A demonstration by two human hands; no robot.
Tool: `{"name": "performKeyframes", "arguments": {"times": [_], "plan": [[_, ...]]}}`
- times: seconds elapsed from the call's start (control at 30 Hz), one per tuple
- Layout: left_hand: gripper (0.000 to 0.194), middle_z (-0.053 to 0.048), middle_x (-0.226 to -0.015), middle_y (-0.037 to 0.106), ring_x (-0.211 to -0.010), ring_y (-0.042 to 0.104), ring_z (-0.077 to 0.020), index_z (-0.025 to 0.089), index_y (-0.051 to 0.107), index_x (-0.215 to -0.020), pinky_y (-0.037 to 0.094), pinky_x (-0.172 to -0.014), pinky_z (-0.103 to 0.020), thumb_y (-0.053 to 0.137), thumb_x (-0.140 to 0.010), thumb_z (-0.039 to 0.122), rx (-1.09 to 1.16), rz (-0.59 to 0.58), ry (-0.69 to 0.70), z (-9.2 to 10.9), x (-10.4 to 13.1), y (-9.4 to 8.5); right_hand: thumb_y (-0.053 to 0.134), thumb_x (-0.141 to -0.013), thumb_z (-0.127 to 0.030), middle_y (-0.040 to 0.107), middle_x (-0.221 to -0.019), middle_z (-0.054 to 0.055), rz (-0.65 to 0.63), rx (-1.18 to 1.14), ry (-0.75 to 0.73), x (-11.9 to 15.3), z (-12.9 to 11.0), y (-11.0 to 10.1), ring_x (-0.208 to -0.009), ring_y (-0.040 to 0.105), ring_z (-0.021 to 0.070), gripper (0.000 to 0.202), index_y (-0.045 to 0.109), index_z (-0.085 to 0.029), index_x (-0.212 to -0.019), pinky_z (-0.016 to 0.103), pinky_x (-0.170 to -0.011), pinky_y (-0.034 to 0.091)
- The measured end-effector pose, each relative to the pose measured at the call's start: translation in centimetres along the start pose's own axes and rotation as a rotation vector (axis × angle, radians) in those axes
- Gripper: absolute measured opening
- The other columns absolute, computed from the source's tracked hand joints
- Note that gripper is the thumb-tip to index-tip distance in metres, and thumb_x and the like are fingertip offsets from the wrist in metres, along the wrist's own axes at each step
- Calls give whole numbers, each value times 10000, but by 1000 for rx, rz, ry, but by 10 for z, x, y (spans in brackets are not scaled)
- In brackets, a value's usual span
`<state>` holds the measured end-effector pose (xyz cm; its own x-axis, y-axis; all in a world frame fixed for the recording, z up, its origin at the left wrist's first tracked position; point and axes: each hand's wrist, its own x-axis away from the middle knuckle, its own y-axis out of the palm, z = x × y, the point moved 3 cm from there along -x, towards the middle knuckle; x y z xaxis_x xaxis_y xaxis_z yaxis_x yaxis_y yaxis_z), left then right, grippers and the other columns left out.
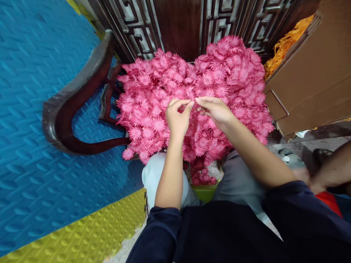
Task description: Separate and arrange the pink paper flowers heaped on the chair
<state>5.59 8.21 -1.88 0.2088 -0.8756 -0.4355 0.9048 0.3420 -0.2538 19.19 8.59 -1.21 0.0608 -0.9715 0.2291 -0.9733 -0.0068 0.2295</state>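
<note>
A large heap of pink artificial flower heads [148, 122] with thin pointed petals spreads out in front of my knees. Over the middle of this heap, my left hand [177, 116] is closed in a pinch, thumb against forefinger. Close to its fingertips, my right hand [216, 110] also pinches with thumb and forefinger, its other fingers loosely curled. Whatever sits between the fingertips is too small to make out. A few more pink flower heads [201, 174] lie lower down between my legs.
Behind the heap stands dark carved wooden furniture [178, 25], with a curved wooden arm [63, 109] at left. A cardboard box [309, 76] and orange stringy material [287, 44] are at right. Blue matting [33, 146] covers the left side. Another person's limb [331, 166] shows at lower right.
</note>
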Motion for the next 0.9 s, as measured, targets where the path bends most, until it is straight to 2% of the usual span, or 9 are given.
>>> {"name": "performKeyframes", "arguments": {"times": [0.13, 0.23, 0.4, 0.53, 0.6, 0.7, 0.83, 0.9], "plan": [[85, 11, -699, 624, -675, 556, -109, 196, 689, -684, 433, -672, -233, 680, -767, 185, 54, 8, -10, 1, -1, -3, 813, -611, -326, 663, -725, -41, 1, -9, -6, -1, 2, 0, -638, 555, 57, 193, 712, -213, -731, 207, -650, 447], [106, 8, -713, 609, -692, 555, -108, 189, 649, -676, 432, -681, -228, 663, -781, 188, 125, 64, -31, 0, -1, -3, 793, -639, -315, 645, -667, -47, 43, -38, -4, -3, 3, -2, -613, 560, 63, 168, 692, -206, -718, 209, -632, 442], [109, 21, -731, 596, -711, 558, -97, 193, 598, -724, 443, -716, -217, 633, -817, 236, 245, 287, -138, -17, -8, -17, 680, -766, -235, 608, -621, -49, 152, -115, 57, -6, 1, -7, -559, 548, 56, 76, 640, -181, -730, 204, -589, 407], [129, 14, -777, 620, -770, 576, -105, 191, 624, -777, 451, -753, -229, 628, -826, 310, 223, 410, -163, -26, -14, -32, 636, -785, -196, 597, -633, -53, 219, -145, 63, -6, -2, -10, -546, 544, 62, 35, 612, -185, -762, 211, -570, 396], [127, 16, -750, 617, -753, 572, -105, 188, 631, -756, 455, -741, -229, 641, -815, 300, 243, 402, -165, -24, -14, -32, 631, -773, -199, 594, -642, -44, 202, -137, 74, -5, -2, -7, -555, 542, 71, 49, 598, -181, -742, 218, -572, 401], [100, 23, -712, 613, -704, 559, -99, 194, 636, -711, 459, -706, -223, 669, -784, 254, 308, 320, -189, -20, -12, -24, 601, -766, -174, 562, -613, -40, 200, -100, 62, -2, -2, -3, -542, 511, 68, 104, 559, -170, -671, 211, -554, 385], [98, 27, -665, 602, -676, 547, -100, 200, 651, -671, 454, -708, -227, 699, -750, 234, 323, 202, -158, -11, -8, -13, 533, -772, -107, 459, -546, -55, 224, 26, -95, -2, -4, 1, -507, 424, 49, 225, 466, -171, -567, 201, -548, 343], [102, 26, -651, 594, -657, 539, -98, 197, 658, -664, 446, -701, -228, 704, -745, 238, 335, 148, -138, -8, -6, -10, 530, -771, -101, 413, -531, -67, 205, 124, -178, -4, -4, 0, -488, 385, 48, 200, 470, -180, -598, 204, -544, 328]]}}
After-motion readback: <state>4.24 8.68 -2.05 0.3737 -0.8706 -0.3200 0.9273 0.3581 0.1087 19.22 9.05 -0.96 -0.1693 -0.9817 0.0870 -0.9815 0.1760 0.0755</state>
